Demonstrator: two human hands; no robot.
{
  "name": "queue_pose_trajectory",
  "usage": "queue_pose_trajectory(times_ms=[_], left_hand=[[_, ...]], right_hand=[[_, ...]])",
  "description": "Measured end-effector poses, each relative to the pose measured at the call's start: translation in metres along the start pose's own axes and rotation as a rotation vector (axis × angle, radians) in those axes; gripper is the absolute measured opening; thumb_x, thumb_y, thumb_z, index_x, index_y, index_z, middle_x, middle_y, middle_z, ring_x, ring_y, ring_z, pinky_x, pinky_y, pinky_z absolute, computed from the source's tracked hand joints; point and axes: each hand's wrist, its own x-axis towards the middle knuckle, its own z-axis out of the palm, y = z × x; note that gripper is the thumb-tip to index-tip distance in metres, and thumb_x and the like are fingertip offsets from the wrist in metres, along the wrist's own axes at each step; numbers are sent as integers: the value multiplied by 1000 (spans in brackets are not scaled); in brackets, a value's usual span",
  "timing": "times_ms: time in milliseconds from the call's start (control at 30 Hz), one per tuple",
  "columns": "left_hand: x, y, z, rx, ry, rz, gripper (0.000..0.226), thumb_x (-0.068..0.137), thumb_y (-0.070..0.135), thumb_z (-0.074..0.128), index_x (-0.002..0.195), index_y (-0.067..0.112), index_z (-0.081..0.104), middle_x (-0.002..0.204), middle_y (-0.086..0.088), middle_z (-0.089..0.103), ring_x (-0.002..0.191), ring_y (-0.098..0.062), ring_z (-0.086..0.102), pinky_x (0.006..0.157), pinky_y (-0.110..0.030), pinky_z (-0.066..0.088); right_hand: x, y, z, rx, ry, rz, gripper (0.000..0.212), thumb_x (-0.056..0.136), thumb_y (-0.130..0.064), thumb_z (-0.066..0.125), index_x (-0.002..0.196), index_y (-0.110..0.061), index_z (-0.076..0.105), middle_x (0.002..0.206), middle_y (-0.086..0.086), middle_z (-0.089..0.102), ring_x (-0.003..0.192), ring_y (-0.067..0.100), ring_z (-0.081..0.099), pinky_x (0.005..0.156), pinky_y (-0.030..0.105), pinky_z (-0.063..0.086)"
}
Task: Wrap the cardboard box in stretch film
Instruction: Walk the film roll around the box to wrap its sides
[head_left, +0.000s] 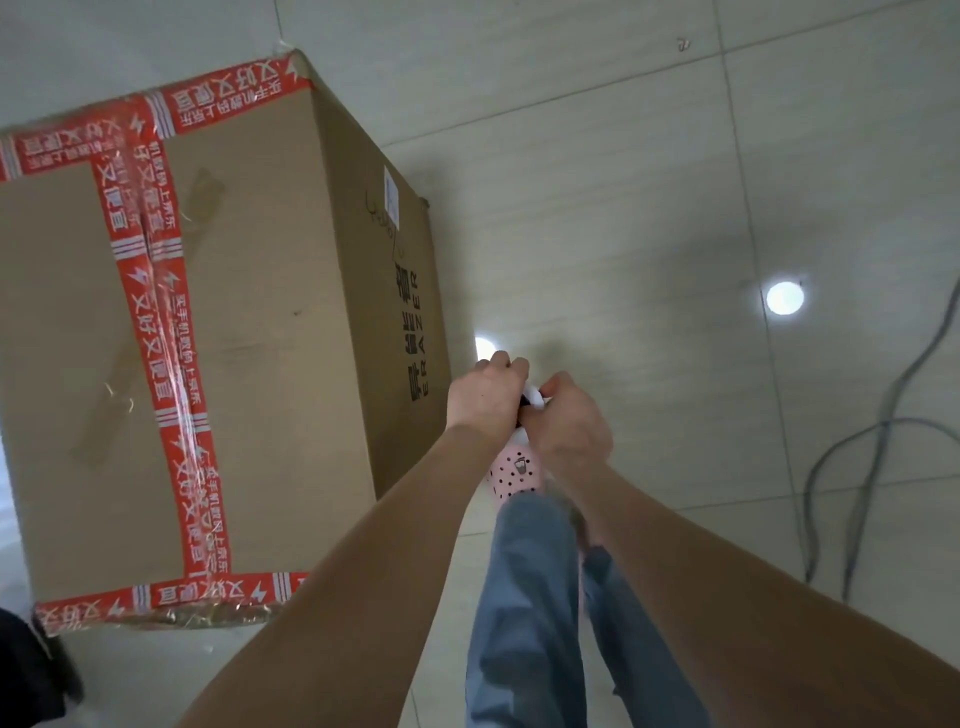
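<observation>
A large cardboard box (249, 332) sealed with red printed tape stands on the tiled floor at the left. Both arms reach out to the right of the box, near its lower right side. My left hand (485, 392) and my right hand (569, 418) are close together, fingers curled round a small white and black object (535, 397) held between them. Most of that object is hidden by the fingers, so I cannot tell what it is. No stretch film shows on the box.
Grey cables (878, 447) trail across the tiles at the right. Ceiling lights reflect on the glossy floor (623, 182). My leg in blue jeans and a pink perforated shoe (511, 475) are below the hands. A dark object (31, 665) lies at the bottom left corner.
</observation>
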Motion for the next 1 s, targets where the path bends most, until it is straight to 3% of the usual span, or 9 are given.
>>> queue_pose_trajectory(times_ms=[100, 200, 333, 433, 600, 733, 867, 933, 1000], left_hand=[[12, -5, -12, -126, -22, -82, 16, 88, 8, 51, 103, 8, 56, 101, -9, 58, 87, -30, 62, 61, -33, 46], [15, -8, -17, -322, -49, -248, 14, 88, 17, 53, 98, 8, 58, 93, -9, 62, 83, -28, 62, 64, -33, 50], [18, -15, -18, -542, -102, -490, 30, 86, 37, 58, 94, 8, 62, 87, -8, 65, 77, -25, 62, 58, -26, 45], [26, -16, -23, -496, -142, -463, 36, 88, 39, 58, 105, 7, 61, 94, -10, 67, 81, -25, 65, 58, -27, 47], [47, -12, -41, -345, -134, -161, 40, 91, 12, 51, 130, 22, 51, 116, -8, 62, 103, -28, 60, 72, -32, 47], [64, -9, -51, -284, -176, -186, 23, 88, 11, 48, 102, 15, 66, 98, -6, 65, 79, -24, 58, 61, -28, 43], [66, -7, -52, -422, -95, -267, 17, 89, 16, 47, 96, 9, 60, 85, -5, 57, 80, -26, 60, 59, -28, 43], [68, -7, -53, -497, -45, -335, 14, 87, 17, 49, 96, 9, 58, 84, -5, 57, 78, -26, 57, 59, -29, 43], [72, -11, -55, -572, -4, -416, 15, 84, 17, 52, 94, 8, 57, 84, -6, 58, 75, -25, 57, 56, -28, 43]], right_hand=[[8, -14, -12, -181, 47, -95, 18, 85, -24, 54, 102, -23, 56, 96, 1, 63, 82, 24, 57, 65, 28, 40], [15, -25, -18, -226, 135, -169, 22, 85, -18, 54, 107, -24, 55, 105, 1, 62, 94, 26, 57, 66, 29, 39], [18, -31, -18, -67, 83, -20, 37, 87, -26, 59, 122, -20, 46, 125, 3, 46, 104, 28, 56, 70, 30, 37], [26, -34, -21, 157, 46, 111, 39, 85, -28, 60, 120, -17, 47, 124, 6, 48, 102, 29, 57, 75, 31, 40], [38, -43, -23, 46, 84, 11, 28, 82, -24, 59, 109, -19, 53, 112, 4, 52, 98, 29, 58, 77, 33, 42], [49, -47, -33, -209, 120, -209, 22, 82, -18, 54, 104, -21, 56, 106, 3, 57, 90, 29, 59, 68, 31, 40], [61, -54, -48, -247, 149, -337, 27, 83, -12, 51, 109, -21, 57, 111, 2, 59, 98, 28, 57, 67, 30, 37], [62, -57, -50, -157, 190, -287, 30, 85, -17, 54, 115, -20, 53, 116, 3, 55, 101, 28, 56, 69, 31, 38], [64, -61, -48, 37, 141, -120, 36, 86, -27, 59, 119, -18, 48, 118, 4, 52, 97, 28, 59, 71, 31, 41]])
